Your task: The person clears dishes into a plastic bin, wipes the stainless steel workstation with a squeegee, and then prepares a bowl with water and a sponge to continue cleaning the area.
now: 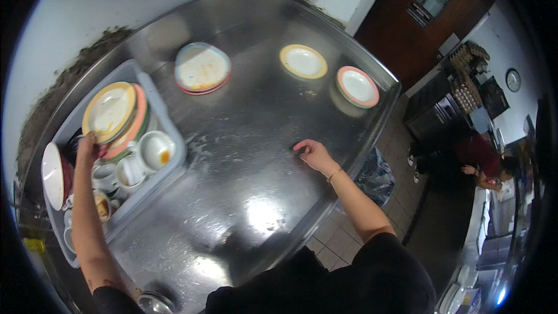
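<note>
Head view is showing the left hand [87, 146] reaching into a grey bus tub [174, 157] at the left side of the counter, its fingers curling against the lower edge of a stack of plates [110, 113] whose top plate is yellow-rimmed; whether they are gripping it or only touching it is not clear. The left forearm is stretching straight up from the lower edge, passing over cups and small bowls [136, 166] packed in the tub, one bowl carrying an orange smear. A white plate [52, 175] is leaning on edge at the tub's left end.

The right hand [315, 154] is resting on the bare steel counter [250, 139], well apart from the tub, fingers loosely together and pointing left, holding nothing; a thin bracelet is sitting at the wrist and the arm is bending back toward the dark-sleeved shoulder.

Farther out, a soiled blue-rimmed plate stack [202, 67] is lying beyond the tub, a yellow-rimmed plate [303, 61] and a pink-rimmed plate [357, 86] near the far right edge. The counter is gleaming wet. Beyond its edge, a black bin bag [375, 175] is standing on the tiled floor, and another person [485, 163] is crouching by dark shelving.
</note>
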{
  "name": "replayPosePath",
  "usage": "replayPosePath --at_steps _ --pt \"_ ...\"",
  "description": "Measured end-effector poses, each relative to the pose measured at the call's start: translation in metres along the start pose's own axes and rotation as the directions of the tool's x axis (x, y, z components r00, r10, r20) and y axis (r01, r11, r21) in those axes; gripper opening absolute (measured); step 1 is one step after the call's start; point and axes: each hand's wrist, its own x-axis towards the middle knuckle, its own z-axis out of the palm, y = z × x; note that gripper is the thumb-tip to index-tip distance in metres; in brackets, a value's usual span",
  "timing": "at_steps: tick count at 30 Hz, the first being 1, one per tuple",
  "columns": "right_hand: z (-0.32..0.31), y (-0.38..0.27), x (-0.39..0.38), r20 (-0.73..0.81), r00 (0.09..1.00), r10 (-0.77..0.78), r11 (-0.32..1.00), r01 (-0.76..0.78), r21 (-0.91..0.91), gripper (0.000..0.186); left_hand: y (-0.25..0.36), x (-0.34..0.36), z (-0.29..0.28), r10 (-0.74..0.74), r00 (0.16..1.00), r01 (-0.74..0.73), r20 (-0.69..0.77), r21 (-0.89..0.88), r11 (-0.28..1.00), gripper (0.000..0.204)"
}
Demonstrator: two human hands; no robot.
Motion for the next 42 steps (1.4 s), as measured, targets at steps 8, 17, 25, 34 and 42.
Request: replayPosePath --at_steps 8,17,25,34,42 --pt "-0.146 0.069 0.078 -0.174 0.927 0.333 0.684 -0.11 0.722 0.048 0.033 -0.099 0.063 -0.076 0.964 0.21 -0.256 0.553 0.806 0.058" --pt "-0.247 0.186 0.144 -0.389 0.795 0.466 0.531 0.1 0.841 0.049 0.039 -0.157 0.152 0.008 0.935 0.15 -0.353 0.419 0.895 0.045" --pt "-0.218 0.079 0.079 -0.254 0.935 0.246 0.651 0.035 0.758 0.054 -0.003 -0.29 0.146 0.483 0.7 -0.324 -0.527 0.369 0.871 0.021" --pt "0.012 -0.171 0.081 0.268 0.902 -0.338 0.455 -0.093 0.886 0.052 -0.089 -0.382 0.298 0.212 0.665 -0.498 -0.717 -0.213 0.841 0.02" --pt "0.221 -0.32 0.122 0.442 0.827 -0.348 0.658 -0.121 0.744 0.043 -0.103 -0.48 0.231 0.23 0.927 -0.339 -0.297 -0.396 0.853 0.019"
